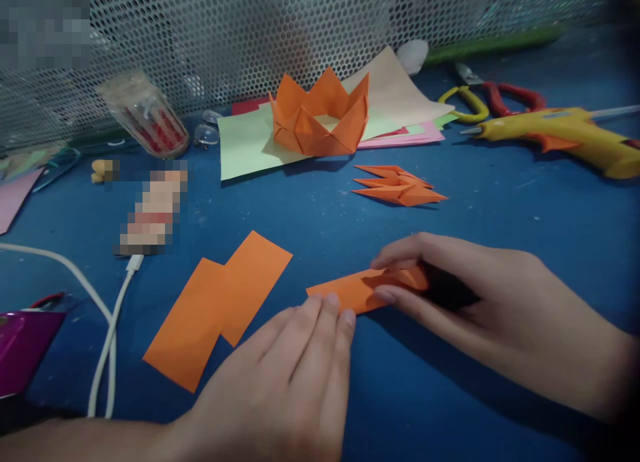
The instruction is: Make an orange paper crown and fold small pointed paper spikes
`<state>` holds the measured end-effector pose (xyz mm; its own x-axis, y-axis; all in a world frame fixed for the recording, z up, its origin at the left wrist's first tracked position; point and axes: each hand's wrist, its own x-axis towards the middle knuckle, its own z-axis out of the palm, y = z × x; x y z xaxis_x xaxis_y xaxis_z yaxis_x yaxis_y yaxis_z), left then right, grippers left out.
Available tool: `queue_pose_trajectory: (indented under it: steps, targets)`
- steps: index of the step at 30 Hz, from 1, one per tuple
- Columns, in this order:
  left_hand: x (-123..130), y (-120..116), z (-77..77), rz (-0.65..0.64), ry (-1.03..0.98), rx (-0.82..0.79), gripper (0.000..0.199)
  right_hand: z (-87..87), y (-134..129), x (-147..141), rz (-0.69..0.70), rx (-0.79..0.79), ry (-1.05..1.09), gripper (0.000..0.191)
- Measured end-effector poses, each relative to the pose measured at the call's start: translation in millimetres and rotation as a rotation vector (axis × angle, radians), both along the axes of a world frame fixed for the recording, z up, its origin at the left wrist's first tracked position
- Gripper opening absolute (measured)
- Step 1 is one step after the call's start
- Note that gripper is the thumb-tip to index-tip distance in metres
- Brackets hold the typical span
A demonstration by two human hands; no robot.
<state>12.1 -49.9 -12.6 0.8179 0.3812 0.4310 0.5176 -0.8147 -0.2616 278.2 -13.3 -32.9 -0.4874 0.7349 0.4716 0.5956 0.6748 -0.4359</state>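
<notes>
A narrow folded strip of orange paper (350, 286) lies on the blue table in front of me. The fingers of my left hand (295, 369) are close together and hold down the strip's near left edge; its thumb is hidden. At the other end, my right hand (490, 302) grips the strip between thumb and fingers. Left of the strip, two flat orange paper rectangles (220, 302) overlap at an angle. Farther back lie several pointed folded orange pieces (400, 187) in a small group. Behind them stands a ring of joined orange folded paper (320, 125) with pointed tips.
Coloured paper sheets (245, 149) lie under the ring. A yellow glue gun (555, 135) and scissors (510, 99) are at the back right. A jar (150, 119), a blurred-out object (153, 212) with a white cable (113, 335), and a purple object (30, 349) occupy the left.
</notes>
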Motion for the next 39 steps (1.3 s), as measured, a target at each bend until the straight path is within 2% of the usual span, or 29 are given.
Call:
queue_pose_trajectory:
  steps: [3, 7, 23, 25, 33, 39]
  targets:
    - [2, 0, 0.1, 0.033, -0.005, -0.009, 0.056, 2.5, -1, -1, 0.052, -0.023, 0.016, 0.015]
    - [4, 2, 0.3, 0.043, 0.009, -0.021, 0.055, 3.7, 1, -2, 0.11, -0.043, 0.037, 0.024]
    - [0, 4, -10.5, 0.058, -0.003, -0.043, 0.051, -3.7, 3, -2, 0.031, -0.044, 0.043, 0.025]
    - [1, 4, -12.3, 0.056, -0.025, 0.002, 0.052, -3.6, 4, -2, 0.034, -0.037, 0.047, 0.023]
    - [-2, 2, -6.7, 0.073, 0.008, -0.052, 0.046, -7.6, 0, -1, 0.012, 0.022, 0.006, 0.025]
    - [-2, 1, -8.8, 0.051, 0.018, -0.066, 0.039, -11.6, -1, -1, -0.026, 0.053, -0.005, 0.026]
